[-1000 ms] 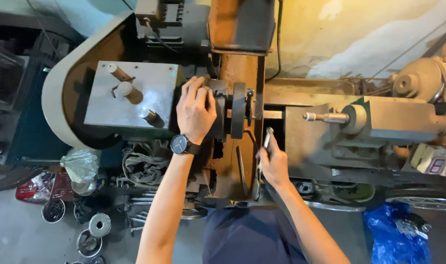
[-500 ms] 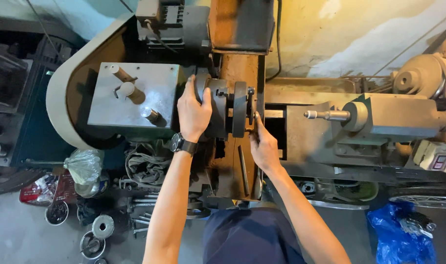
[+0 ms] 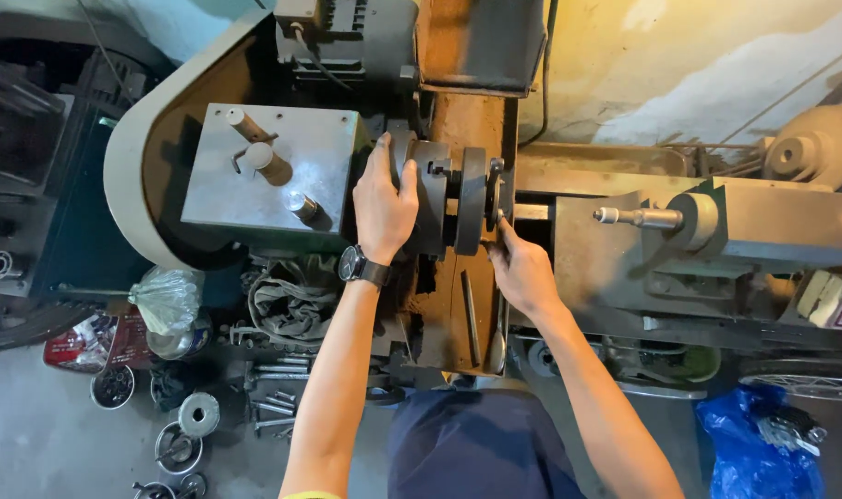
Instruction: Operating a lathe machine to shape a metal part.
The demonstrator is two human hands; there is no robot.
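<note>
The lathe chuck [image 3: 430, 199], a dark round body on the spindle at the middle of the machine, sits between the grey headstock cover [image 3: 264, 171] and a dark disc-shaped workpiece [image 3: 472, 201] mounted on its face. At far left, a knotted plastic bag [image 3: 165, 300] and loose washers [image 3: 197, 414] lie on the floor. The left hand [image 3: 384, 203], with a black wristwatch [image 3: 361, 268], wraps over the chuck's rim, fingers curled around it and gripping. Just to its right, the right hand [image 3: 522, 273] reaches up to the disc's lower edge, fingertips pressed against it; whether they pinch anything there cannot be told. Further right, the tailstock [image 3: 763, 222] points its centre [image 3: 638, 217] toward the disc, well apart. A blue bag [image 3: 753, 444] lies at lower right.
</note>
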